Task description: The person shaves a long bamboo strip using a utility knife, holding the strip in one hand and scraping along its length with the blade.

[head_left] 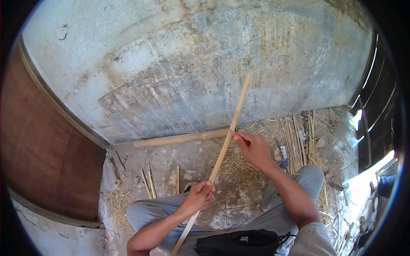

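Observation:
A long, pale bamboo strip (222, 154) runs slantwise from the lap up in front of the wall. My left hand (200, 196) is wrapped round its lower part. Higher up, my right hand (253, 148) is closed beside the strip, pinching a small red thing (235, 134) against or close to the strip's edge. Most of that red thing is hidden by the fingers, so I cannot make out what it is.
A thick bamboo pole (181, 139) lies along the foot of the stained wall (179, 72). Cut strips (299, 138) and shavings (241, 177) cover the floor at the right. A black bag (239, 244) rests on the lap. At the left is a brown door (51, 149).

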### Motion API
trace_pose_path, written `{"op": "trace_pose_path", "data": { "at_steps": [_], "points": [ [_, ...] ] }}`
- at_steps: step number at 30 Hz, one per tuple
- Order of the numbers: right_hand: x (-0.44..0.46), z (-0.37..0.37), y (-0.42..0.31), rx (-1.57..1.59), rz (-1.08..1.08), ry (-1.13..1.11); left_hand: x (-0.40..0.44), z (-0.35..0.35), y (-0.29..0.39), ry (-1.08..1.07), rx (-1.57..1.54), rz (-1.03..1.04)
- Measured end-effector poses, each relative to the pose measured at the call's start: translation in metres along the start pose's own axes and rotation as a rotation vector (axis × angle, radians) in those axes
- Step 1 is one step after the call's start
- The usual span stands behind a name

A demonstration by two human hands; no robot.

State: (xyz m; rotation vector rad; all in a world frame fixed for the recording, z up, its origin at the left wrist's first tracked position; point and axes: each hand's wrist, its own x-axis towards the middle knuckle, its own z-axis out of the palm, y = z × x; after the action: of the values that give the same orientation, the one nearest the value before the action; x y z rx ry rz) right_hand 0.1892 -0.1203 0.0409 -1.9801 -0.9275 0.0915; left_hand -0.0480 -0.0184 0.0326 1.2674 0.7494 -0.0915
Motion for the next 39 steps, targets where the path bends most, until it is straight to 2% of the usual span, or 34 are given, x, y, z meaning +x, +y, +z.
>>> {"op": "trace_pose_path", "data": {
  "at_steps": [4, 11, 13, 18, 23, 29, 31, 34, 39],
  "points": [
    [-0.011, 0.010, -0.003, 0.024, -0.122, -0.073, 0.002, -0.001, -0.003, 0.037, -0.004, 0.054],
    [-0.021, 0.019, -0.005, -0.065, -0.160, -0.213, 0.008, 0.000, -0.011, 0.122, 0.096, 0.099],
    [-0.021, 0.018, -0.003, -0.062, -0.233, -0.143, 0.005, 0.001, -0.008, 0.114, 0.090, 0.092],
    [-0.016, 0.012, -0.005, -0.058, -0.215, -0.084, -0.006, 0.004, 0.002, 0.094, 0.091, 0.035],
    [-0.017, 0.016, -0.003, -0.111, -0.277, -0.032, -0.007, 0.001, -0.010, 0.110, 0.197, 0.160],
    [-0.010, 0.016, 0.001, -0.128, -0.277, -0.013, -0.011, 0.003, -0.003, 0.128, 0.208, 0.143],
    [-0.002, 0.008, 0.004, -0.169, -0.112, -0.068, -0.011, 0.003, -0.009, 0.115, 0.226, 0.135],
    [0.001, 0.010, 0.013, -0.179, -0.200, -0.024, -0.011, 0.005, -0.008, 0.106, 0.238, 0.141],
    [0.009, 0.013, 0.023, -0.199, -0.180, 0.043, -0.006, 0.004, -0.009, 0.098, 0.227, 0.129]
  ]
}}
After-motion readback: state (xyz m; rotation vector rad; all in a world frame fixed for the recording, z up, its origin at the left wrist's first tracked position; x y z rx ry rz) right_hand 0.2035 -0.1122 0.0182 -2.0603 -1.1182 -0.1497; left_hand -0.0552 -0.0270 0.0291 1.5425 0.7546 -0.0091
